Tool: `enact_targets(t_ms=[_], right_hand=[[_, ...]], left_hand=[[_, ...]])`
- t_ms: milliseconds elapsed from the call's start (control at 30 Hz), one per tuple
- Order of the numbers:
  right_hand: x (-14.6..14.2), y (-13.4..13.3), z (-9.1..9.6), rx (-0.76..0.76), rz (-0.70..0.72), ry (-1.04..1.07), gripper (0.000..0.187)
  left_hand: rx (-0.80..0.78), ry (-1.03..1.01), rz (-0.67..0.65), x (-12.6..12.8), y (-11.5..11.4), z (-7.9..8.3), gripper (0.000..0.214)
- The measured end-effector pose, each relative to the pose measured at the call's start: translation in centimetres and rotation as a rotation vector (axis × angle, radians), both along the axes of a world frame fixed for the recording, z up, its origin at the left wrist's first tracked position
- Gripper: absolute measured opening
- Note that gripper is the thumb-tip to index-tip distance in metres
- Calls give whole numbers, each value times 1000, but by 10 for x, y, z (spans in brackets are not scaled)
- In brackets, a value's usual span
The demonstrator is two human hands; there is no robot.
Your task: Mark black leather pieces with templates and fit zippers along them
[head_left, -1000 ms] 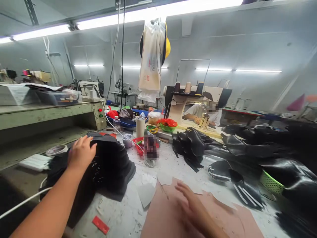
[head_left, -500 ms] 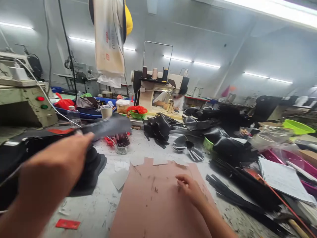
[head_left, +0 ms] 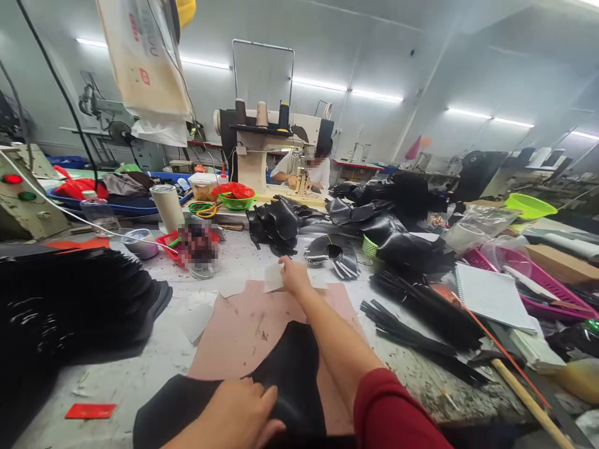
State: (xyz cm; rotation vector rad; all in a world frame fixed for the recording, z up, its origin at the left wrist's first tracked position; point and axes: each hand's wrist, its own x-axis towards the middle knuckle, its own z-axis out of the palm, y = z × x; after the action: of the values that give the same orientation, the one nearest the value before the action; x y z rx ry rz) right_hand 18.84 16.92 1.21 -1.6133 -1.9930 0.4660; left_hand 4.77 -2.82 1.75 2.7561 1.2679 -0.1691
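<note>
A black leather piece (head_left: pixel 294 362) with a curved edge lies over the near part of a pink board (head_left: pixel 229 337). My left hand (head_left: pixel 238 408) is closed on this piece at its lower edge, fingers curled. Farther out, my right hand (head_left: pixel 294 275) reaches to the board's far edge, its fingers pinched on a thin whitish sheet (head_left: pixel 272 276). Part of that sheet is hidden behind the fingers. To the left, a thick stack of black leather pieces (head_left: pixel 84 305) rests on the white table (head_left: pixel 154 380).
Black leather bundles (head_left: pixel 276 221) and black strips (head_left: pixel 421 343) lie beyond and to the right. A spiral notebook (head_left: pixel 491 296) and pink basket (head_left: pixel 552 293) stand at right. A tumbler (head_left: pixel 167 207) stands at left. A person (head_left: pixel 304 168) sits behind a sewing machine (head_left: pixel 253 159).
My left hand has brought the black piece from the stack on the left down onto the pink board. My right hand has moved forward to the board's far edge and pinched the whitish sheet.
</note>
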Motion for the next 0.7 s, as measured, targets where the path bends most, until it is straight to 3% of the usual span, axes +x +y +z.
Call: enact_targets(t_ms=[133,233,300,433,533,700], right_hand=[[29,-49,10,109,-69,192,30],[56,-93,2,54,-78,556,25],[68,-118,-9,-46,-108,781,25],[75,-149,-31,-186,-227,879,30],[71,-157,-40,-247,-246,830,29],[67,-157,-41,-189,-183,610,24]], left_hand=[[-178,-119,73,12,26,23,25],[-343,-367,265,19,49,20,18],[-556,-613,436,23,61,15,9],[-883,-922,657,30,71,6,17],[-882,-935,724,32,71,-1,14],[-503,-623,605,30,75,-15,10]])
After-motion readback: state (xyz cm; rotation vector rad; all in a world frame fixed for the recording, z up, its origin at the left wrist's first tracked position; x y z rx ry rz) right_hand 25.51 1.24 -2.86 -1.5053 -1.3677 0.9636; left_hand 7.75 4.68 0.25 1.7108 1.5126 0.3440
